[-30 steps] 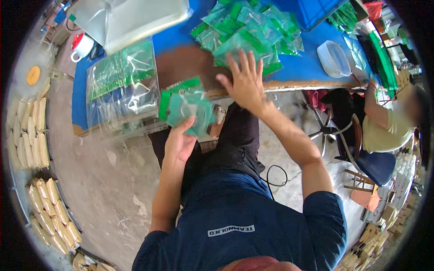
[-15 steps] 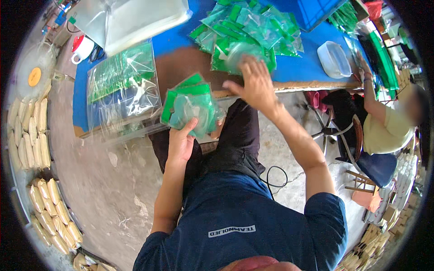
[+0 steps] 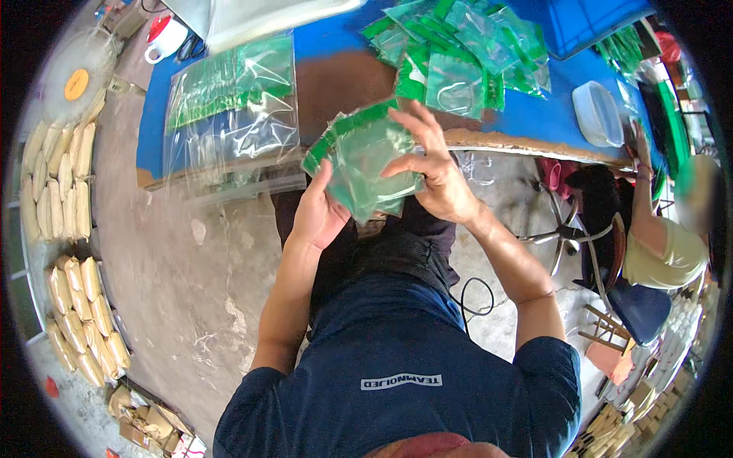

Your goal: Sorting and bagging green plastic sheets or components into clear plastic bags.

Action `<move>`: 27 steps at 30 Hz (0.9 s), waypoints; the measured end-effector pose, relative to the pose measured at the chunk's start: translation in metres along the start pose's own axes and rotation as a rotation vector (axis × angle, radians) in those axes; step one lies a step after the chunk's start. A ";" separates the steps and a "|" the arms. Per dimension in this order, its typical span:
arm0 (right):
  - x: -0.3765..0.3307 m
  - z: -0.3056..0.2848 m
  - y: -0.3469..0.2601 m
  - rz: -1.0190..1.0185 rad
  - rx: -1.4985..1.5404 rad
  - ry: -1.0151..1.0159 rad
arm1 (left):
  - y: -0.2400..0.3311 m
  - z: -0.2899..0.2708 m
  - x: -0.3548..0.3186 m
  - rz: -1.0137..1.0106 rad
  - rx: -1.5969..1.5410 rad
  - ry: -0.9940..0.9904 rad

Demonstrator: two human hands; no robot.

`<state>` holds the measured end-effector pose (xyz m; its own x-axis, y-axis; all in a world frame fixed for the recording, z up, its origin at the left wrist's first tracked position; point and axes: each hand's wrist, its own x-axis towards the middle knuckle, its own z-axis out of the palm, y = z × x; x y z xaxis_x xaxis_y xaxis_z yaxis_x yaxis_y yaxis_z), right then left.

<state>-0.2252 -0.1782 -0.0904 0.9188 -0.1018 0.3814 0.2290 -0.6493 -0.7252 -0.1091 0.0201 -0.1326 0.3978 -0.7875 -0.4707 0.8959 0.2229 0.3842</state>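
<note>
A fanned bunch of green-and-clear plastic bags (image 3: pixel 363 156) is held up in front of my lap, just off the table edge. My left hand (image 3: pixel 317 210) pinches its lower left side, thumb on top. On its right side is my right hand (image 3: pixel 443 175), with the thumb over the clear face and the fingers along the upper right edge. A loose pile of similar bags (image 3: pixel 454 76) lies beyond on the table. To the left, larger clear bags with green bands (image 3: pixel 229 114) lie flat, overhanging the front edge.
The blue table (image 3: pixel 324 34) has a brown patch (image 3: pixel 336 84). On it stand a white plastic tub (image 3: pixel 597 114), a blue crate (image 3: pixel 592 23) and a red-lidded white jug (image 3: pixel 166 38). A co-worker (image 3: pixel 664 244) sits at right near a chair base (image 3: pixel 566 231). Filled sacks (image 3: pixel 84 320) lie left.
My right hand has come from the pile down to the bunch in my left hand. Both hands now meet at the bags, which are slightly higher and further right. The view has shifted.
</note>
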 end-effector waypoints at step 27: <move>-0.005 -0.015 0.037 -0.107 -0.489 -0.061 | -0.029 -0.037 -0.006 0.283 0.133 0.041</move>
<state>-0.2263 -0.2128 -0.1108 0.9188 0.0190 0.3942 0.1586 -0.9325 -0.3246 -0.1302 0.0395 -0.1700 0.6378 -0.6807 -0.3603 0.7156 0.3507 0.6041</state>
